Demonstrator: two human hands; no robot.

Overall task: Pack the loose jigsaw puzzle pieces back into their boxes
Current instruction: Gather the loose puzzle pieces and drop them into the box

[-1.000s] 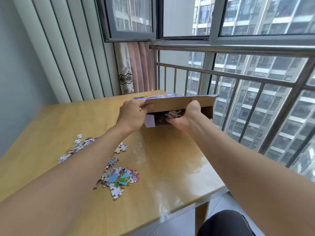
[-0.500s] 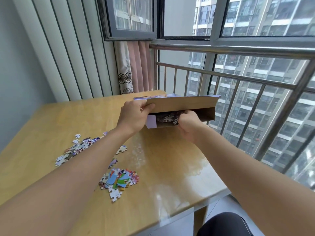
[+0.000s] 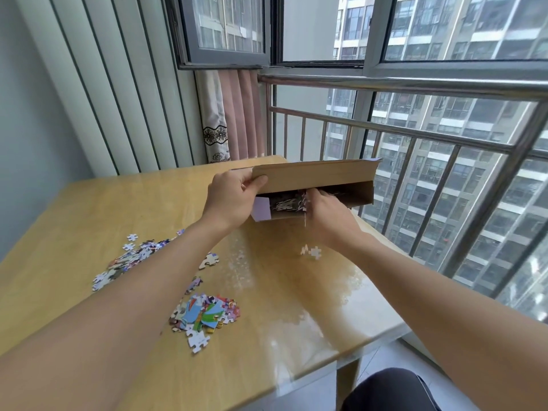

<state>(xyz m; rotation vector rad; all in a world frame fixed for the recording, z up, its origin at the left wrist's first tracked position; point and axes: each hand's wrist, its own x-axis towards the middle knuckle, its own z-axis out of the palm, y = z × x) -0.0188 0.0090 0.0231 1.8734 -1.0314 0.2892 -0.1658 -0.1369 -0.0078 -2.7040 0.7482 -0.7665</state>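
A flat cardboard puzzle box (image 3: 317, 173) lies at the far side of the wooden table (image 3: 89, 209), its open end facing me with pieces inside. My left hand (image 3: 231, 200) grips the box's lifted top flap at its left corner. My right hand (image 3: 329, 212) is at the box mouth, fingers curled among the pieces there. Two pale pieces (image 3: 311, 252) are blurred in mid-air just below that hand. A colourful pile of pieces (image 3: 204, 315) lies near my left forearm, and a second scatter of pieces (image 3: 130, 259) lies further left.
A metal railing (image 3: 415, 132) and windows run along the table's right and far side. A pink curtain (image 3: 234, 114) hangs in the corner. Single pieces (image 3: 209, 260) lie between the piles. My dark-clad knee (image 3: 391, 390) shows below the table's near edge.
My right hand has drawn back from inside the box toward its mouth. Two pieces have dropped from it and are falling toward the table. My left hand still holds the flap up.
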